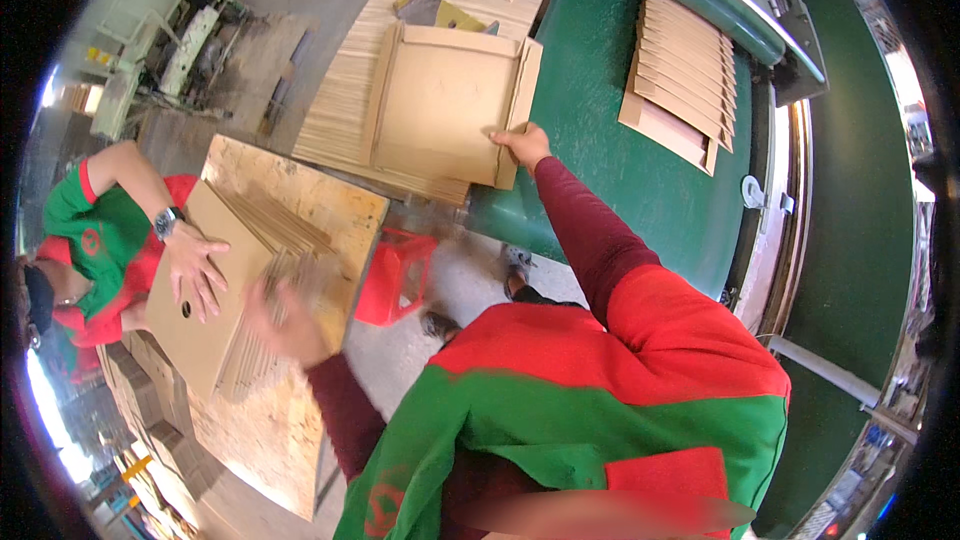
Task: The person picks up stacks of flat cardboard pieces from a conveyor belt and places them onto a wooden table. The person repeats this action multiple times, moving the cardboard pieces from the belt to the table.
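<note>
Head view, from the grip outward. Right hand (pixel 523 145): closed, thumb uppermost, on the right edge of one folded cardboard blank (pixel 450 105), over the streaked surface (pixel 335 105) and beside the green belt (pixel 590 90). Risk: with a one-edge hold, the blank could twist or crease. Left hand (pixel 287 325): blurred, near the fanned cardboard stack (pixel 208 352) (whether it holds anything, cannot tell). Risk: a co-worker's hand (pixel 197 268) rests on that stack; mismatched pulls could spill it across the wooden surface (pixel 275 450).
</note>
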`<state>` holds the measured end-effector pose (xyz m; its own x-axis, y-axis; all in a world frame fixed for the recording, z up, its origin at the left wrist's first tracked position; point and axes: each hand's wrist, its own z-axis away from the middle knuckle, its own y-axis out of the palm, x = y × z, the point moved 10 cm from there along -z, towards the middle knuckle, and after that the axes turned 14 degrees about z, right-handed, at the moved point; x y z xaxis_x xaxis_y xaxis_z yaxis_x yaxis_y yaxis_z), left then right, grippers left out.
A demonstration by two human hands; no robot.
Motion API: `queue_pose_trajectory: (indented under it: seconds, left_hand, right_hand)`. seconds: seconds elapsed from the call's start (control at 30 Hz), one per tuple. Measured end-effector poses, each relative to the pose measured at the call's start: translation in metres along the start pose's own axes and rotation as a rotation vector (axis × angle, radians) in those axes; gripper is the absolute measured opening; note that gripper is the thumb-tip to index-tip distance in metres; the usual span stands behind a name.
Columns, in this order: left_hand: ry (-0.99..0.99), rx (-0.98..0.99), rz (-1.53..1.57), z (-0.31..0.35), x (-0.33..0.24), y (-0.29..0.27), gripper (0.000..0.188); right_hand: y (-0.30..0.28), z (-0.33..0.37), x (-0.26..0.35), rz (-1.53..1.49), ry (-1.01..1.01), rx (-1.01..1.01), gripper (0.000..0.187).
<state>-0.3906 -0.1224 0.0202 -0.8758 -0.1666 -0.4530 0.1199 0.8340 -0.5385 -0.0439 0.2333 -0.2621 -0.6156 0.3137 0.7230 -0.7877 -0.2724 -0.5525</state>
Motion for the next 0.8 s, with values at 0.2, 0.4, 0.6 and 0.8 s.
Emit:
queue_pose_trajectory:
  seconds: [0.2,0.4,0.6,0.8]
  left_hand:
    - [-1.458,0.429,1.022,0.123,-0.010,0.290,0.101]
    - [-0.895,0.228,0.510,0.093,-0.052,0.309,0.108]
    - [-1.492,0.329,0.849,0.149,-0.071,0.338,0.111]
    - [-1.440,0.451,1.237,0.145,-0.115,0.343,0.115]
  right_hand:
    - [-0.035,0.018,0.003,-0.371,-0.154,0.091,0.045]
    - [-0.088,0.056,0.005,-0.645,-0.196,0.017,0.041]
    - [-0.126,0.102,0.003,-0.642,-0.263,-0.068,0.055]
    - [-0.169,0.189,0.007,-0.340,-0.424,-0.265,0.083]
